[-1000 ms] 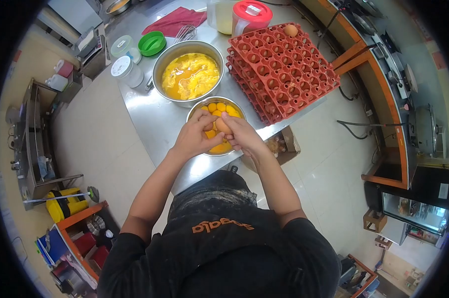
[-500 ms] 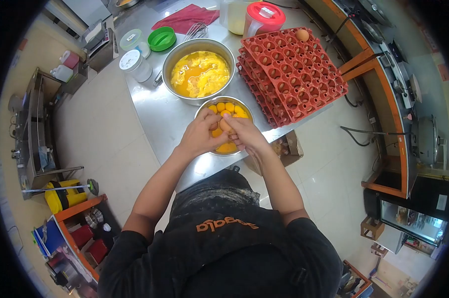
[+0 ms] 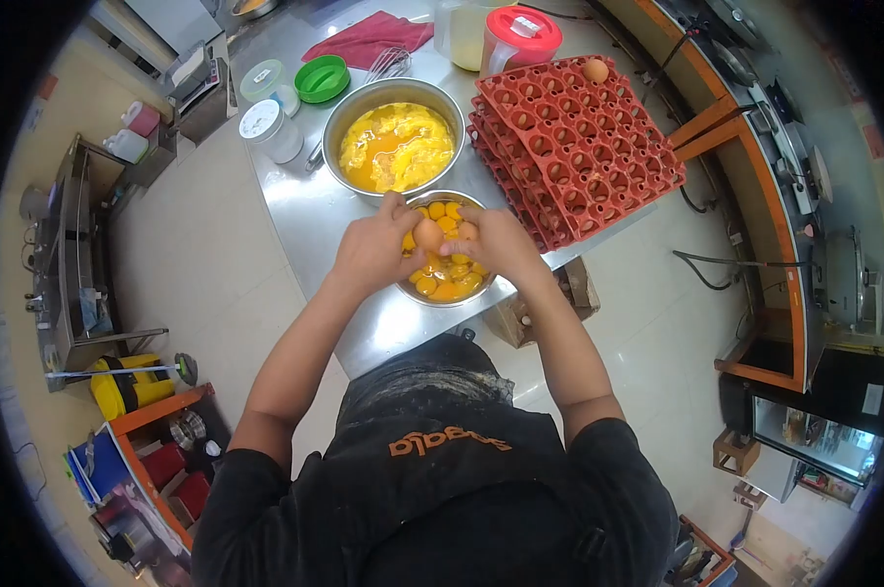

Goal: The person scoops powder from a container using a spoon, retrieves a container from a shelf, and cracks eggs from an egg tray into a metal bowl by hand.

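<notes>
Over the smaller metal bowl (image 3: 403, 290), my two hands are slightly apart, each closed on a piece of brown eggshell. My left hand (image 3: 372, 247) grips the larger-looking eggshell half (image 3: 428, 235) between thumb and fingers. In my right hand (image 3: 504, 242) is the other eggshell half (image 3: 469, 231), partly hidden by the fingers. Several whole egg yolks (image 3: 445, 290) lie in the bowl below. Just behind it, touching or nearly so, stands a larger metal bowl (image 3: 332, 161) holding yellow beaten-looking egg (image 3: 393, 147).
Stacked red egg trays (image 3: 579, 147) stand on the right, with one brown egg (image 3: 596, 70) on top. Behind are a whisk (image 3: 390, 63), a red cloth (image 3: 369, 39), a green lid (image 3: 322, 78), a white-lidded tub (image 3: 271, 130) and a red-lidded pitcher (image 3: 522, 37). A cardboard box (image 3: 509, 323) sits below the table edge.
My hands were together around one egg; now they have moved apart, each with a shell half. More of the yolks in the smaller bowl shows between them.
</notes>
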Demonstrator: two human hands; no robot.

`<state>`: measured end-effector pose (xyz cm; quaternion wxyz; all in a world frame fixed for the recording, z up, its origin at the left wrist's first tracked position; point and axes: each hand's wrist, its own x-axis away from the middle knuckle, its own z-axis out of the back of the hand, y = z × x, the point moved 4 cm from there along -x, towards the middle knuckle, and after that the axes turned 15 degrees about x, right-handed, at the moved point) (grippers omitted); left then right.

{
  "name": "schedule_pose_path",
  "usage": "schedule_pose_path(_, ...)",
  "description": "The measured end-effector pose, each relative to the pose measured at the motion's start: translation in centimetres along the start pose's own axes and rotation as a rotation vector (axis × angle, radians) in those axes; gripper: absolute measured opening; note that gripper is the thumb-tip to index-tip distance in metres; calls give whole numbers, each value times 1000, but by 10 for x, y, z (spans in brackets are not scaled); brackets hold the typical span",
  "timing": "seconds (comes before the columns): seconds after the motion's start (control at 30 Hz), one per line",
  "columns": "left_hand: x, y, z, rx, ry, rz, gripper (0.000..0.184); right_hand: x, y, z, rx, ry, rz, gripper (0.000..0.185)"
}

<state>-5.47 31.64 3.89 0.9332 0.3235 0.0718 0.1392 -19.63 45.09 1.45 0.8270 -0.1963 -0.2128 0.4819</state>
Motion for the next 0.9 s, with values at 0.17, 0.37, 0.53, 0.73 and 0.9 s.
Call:
schedule_pose_path(0.17, -9, 26, 7, -140, -45, -99, 51, 2, -8, 5, -252, 81, 242, 64)
schedule_pose_path(0.37, -11, 77, 6, 145, 47, -291, 60, 47, 47, -6, -786, 135, 69, 37)
schedule_pose_path(0.53, -20, 83, -30, 475, 78, -319, 55, 117, 101, -26, -1641, 291, 64, 38)
schedule_pose_path(0.73, -37, 83, -114, 902, 14, -151, 47, 173, 184, -99, -1949, 956, -71, 47)
schedule_pose_path(0.9, -22, 69, -97, 891, -105, -63, 41, 244, 294, -247, -998, 107, -1444, 90)
